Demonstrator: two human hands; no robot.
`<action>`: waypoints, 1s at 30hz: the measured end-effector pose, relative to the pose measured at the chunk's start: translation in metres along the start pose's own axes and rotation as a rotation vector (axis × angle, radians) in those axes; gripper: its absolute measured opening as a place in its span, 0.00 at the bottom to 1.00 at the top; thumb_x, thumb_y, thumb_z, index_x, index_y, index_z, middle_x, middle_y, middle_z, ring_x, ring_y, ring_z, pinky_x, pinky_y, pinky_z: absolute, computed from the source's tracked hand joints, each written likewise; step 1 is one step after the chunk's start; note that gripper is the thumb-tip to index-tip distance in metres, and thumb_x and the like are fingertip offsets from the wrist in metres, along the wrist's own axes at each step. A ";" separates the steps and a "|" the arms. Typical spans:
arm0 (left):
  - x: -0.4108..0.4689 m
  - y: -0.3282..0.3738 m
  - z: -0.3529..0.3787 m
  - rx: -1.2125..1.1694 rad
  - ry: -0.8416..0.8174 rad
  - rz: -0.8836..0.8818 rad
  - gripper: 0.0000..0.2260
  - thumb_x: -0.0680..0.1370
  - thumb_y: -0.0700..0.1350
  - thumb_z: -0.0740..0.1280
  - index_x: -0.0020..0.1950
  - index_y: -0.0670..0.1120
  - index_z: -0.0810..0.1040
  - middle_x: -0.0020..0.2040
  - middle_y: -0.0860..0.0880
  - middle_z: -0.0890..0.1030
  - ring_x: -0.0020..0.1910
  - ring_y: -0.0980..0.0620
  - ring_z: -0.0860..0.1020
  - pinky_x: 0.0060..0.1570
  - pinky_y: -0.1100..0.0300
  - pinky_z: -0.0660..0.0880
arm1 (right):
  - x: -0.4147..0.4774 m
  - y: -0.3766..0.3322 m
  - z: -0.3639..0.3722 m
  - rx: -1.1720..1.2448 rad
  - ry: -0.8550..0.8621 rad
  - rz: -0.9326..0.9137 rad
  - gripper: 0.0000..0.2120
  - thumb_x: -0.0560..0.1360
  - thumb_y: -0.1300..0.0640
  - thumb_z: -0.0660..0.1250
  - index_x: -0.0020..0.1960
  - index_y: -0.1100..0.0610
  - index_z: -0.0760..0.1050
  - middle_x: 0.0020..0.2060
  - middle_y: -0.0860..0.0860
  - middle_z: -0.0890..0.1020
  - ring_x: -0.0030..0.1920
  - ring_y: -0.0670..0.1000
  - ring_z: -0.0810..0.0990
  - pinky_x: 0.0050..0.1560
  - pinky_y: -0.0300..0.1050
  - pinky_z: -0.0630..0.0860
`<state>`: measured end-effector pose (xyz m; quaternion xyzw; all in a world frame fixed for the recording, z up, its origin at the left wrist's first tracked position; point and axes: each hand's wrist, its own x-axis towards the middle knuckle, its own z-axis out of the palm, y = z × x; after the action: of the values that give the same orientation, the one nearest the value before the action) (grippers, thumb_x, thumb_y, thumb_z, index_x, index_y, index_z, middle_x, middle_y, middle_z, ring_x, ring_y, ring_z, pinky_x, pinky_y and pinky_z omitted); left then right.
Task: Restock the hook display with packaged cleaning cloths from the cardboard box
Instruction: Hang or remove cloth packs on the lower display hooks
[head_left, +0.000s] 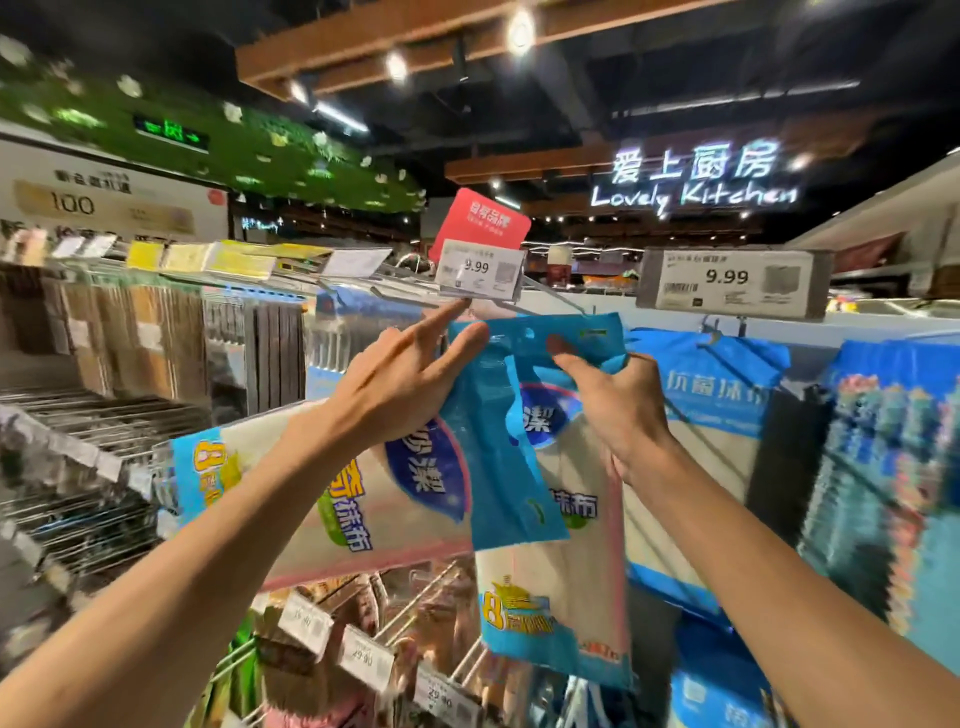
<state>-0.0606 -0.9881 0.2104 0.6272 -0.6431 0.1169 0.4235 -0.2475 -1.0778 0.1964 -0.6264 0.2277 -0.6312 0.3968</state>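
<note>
In the head view, both hands are raised in front of a hook display in a shop aisle. The left hand (400, 384) holds a packaged cleaning cloth (363, 499) that lies tilted almost flat under the wrist, its blue header pressed under the palm; the index finger points up and touches the lower edge of a price tag (478, 270) reading 9.99, while the other fingers spread over the blue header of a second pack. The right hand (618, 400) is clamped on that second cleaning cloth pack (550, 519), thumb on the front of the blue header, fingers curled behind it. This pack hangs roughly upright between the two hands, its header folded forward just below the metal hook (550, 293) that carries the price tag; whether the hook passes through the header hole cannot be told. A red sign (483, 221) stands behind the tag. To the right, another 9.99 price tag (732, 283) sits above hanging blue cloth packs (717, 400). Lower down, wire hooks with small price labels (363, 657) hold other goods, blurred. An illuminated sign (693, 179) reads "Lovely Kitchen" overhead
</note>
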 end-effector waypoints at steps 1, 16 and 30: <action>0.000 0.001 0.000 -0.013 0.018 0.026 0.35 0.73 0.76 0.47 0.76 0.62 0.62 0.66 0.46 0.79 0.60 0.44 0.80 0.56 0.46 0.78 | 0.004 0.001 0.000 -0.023 0.011 0.004 0.03 0.71 0.54 0.76 0.40 0.50 0.83 0.37 0.43 0.86 0.44 0.45 0.86 0.46 0.43 0.82; 0.018 0.006 -0.025 0.034 0.125 0.138 0.23 0.81 0.66 0.49 0.76 0.71 0.49 0.33 0.46 0.82 0.36 0.53 0.82 0.44 0.48 0.81 | 0.013 -0.010 0.014 0.081 -0.168 -0.088 0.06 0.76 0.57 0.72 0.41 0.55 0.84 0.38 0.48 0.87 0.40 0.50 0.86 0.40 0.50 0.84; 0.024 0.009 -0.029 0.146 0.093 0.133 0.25 0.81 0.65 0.49 0.78 0.67 0.47 0.30 0.48 0.78 0.32 0.52 0.80 0.39 0.48 0.80 | 0.033 -0.010 0.045 -0.184 0.044 -0.036 0.11 0.72 0.50 0.74 0.47 0.58 0.84 0.40 0.52 0.86 0.42 0.53 0.85 0.48 0.53 0.82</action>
<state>-0.0544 -0.9839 0.2481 0.6061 -0.6529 0.2202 0.3974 -0.2030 -1.0888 0.2290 -0.6501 0.2821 -0.6282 0.3212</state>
